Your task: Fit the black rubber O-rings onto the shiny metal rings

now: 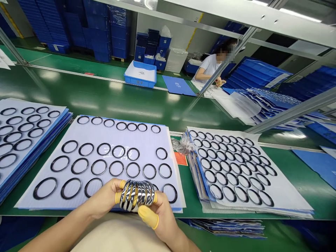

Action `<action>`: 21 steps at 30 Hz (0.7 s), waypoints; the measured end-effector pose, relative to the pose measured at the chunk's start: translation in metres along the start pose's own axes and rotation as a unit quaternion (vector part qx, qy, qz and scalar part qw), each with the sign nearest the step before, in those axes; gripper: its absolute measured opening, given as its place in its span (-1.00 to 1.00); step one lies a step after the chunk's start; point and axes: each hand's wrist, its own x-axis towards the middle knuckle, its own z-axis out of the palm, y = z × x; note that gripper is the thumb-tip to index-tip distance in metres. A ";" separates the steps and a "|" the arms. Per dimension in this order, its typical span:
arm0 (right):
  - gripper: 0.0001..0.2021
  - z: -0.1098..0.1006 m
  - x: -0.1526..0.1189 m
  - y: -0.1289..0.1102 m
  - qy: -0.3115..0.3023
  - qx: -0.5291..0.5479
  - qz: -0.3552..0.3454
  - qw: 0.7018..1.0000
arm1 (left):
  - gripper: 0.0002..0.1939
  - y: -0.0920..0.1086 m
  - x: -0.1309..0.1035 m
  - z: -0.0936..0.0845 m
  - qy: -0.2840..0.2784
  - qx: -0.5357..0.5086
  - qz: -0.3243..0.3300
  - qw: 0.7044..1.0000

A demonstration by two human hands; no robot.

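Presently, both hands hold one bundle of shiny rings (138, 196), low in front of the body. The left hand (111, 194) has its fingers bent closed on the nine o'clock side of the bundle; the right hand (161, 210) grips at three o'clock, its covered thumb at about five. Yellow finger covers show also through the rings. Toward eleven o'clock lies a white sheet (147, 138) with dark rings in rows. Another ring-covered stack (283, 196) is between two and three o'clock, and a blue tray (140, 83) stands at twelve.
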 end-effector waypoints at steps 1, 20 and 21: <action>-0.51 0.000 0.000 -0.001 -0.001 -0.003 -0.004 1.000 | -0.76 0.000 0.000 0.000 -0.005 -0.002 -0.004 1.000; -0.60 -0.004 -0.002 0.008 0.063 0.000 -0.022 0.998 | -0.87 -0.009 0.003 -0.008 -0.001 0.047 0.048 0.998; -0.60 -0.004 -0.002 0.009 0.063 0.005 -0.021 0.998 | -0.88 -0.010 0.004 -0.009 -0.003 0.052 0.050 0.997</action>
